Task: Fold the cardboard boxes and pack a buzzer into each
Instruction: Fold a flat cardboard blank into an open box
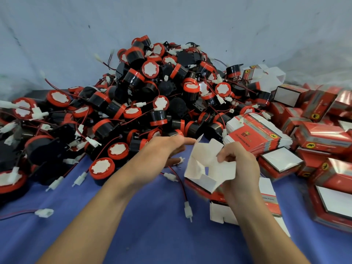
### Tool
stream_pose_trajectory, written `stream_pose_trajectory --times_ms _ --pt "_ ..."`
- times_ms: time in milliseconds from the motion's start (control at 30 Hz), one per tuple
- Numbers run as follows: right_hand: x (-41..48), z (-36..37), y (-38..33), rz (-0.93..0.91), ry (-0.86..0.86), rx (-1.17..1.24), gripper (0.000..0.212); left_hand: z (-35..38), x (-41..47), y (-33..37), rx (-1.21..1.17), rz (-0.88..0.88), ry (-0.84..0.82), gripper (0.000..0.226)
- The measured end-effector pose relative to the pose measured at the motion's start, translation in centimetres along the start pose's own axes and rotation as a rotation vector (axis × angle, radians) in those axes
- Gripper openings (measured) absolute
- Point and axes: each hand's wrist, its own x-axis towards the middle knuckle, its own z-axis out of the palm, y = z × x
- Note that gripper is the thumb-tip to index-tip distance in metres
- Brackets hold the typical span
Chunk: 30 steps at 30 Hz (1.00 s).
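My right hand (pixel 239 168) grips a half-formed cardboard box (pixel 202 168) just above the blue cloth, its white inner flaps standing open toward me. My left hand (pixel 167 147) reaches forward to the left of that box, forefinger stretched toward its upper flap, fingers loosely curled over a wire connector; what it holds is hidden. A big heap of black-and-red buzzers (pixel 144 96) with red wires and white plugs fills the middle and left. A stack of flat unfolded boxes (pixel 255 134) lies just behind my right hand.
Several folded red boxes (pixel 322 134) are piled along the right side. More flat box blanks (pixel 247 206) lie under my right wrist. Loose white plugs (pixel 187 209) on wires trail over the blue cloth (pixel 152 225). A grey wall rises behind the heap.
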Motion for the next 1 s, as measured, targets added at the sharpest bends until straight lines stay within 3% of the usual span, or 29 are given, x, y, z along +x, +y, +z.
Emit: stream_pose_trajectory --times_ms 100,300,433,500,633,733,833,933,1000 --pt "-0.3 0.4 -0.1 0.025 -0.039 -0.055 0.013 0.5 0.4 -1.1 0.063 0.036 0.014 0.013" --pt "-0.3 0.5 0.6 -0.012 -0.033 -0.097 0.028 1.2 1.0 -2.3 0.099 -0.034 -0.072 0.045" --pt "-0.2 0.6 0.5 -0.026 -0.078 -0.185 0.025 1.8 1.0 -2.6 0.141 -0.015 -0.038 0.045" --pt "0.0 0.2 0.3 -0.025 -0.195 -0.153 0.026 1.9 1.0 -2.8 0.056 -0.022 0.023 0.038" --pt "0.5 -1.1 0.3 -0.072 -0.538 -0.118 0.048 1.9 1.3 -3.2 -0.055 -0.046 0.186 0.034" --pt "0.2 -1.1 0.4 -0.079 -0.697 -0.194 0.055 2.4 1.5 -3.2 -0.134 -0.075 0.254 0.058" --pt "-0.3 -0.4 0.6 -0.04 -0.536 -0.254 0.028 3.4 1.4 -3.3 -0.092 -0.09 0.337 0.079" --pt "0.1 -0.7 0.8 -0.042 -0.381 -0.305 0.02 3.6 1.4 -3.5 -0.058 -0.079 0.399 0.07" --pt "0.3 -0.9 0.6 -0.042 -0.365 -0.33 0.022 3.3 1.4 -3.6 -0.076 -0.071 0.323 0.067"
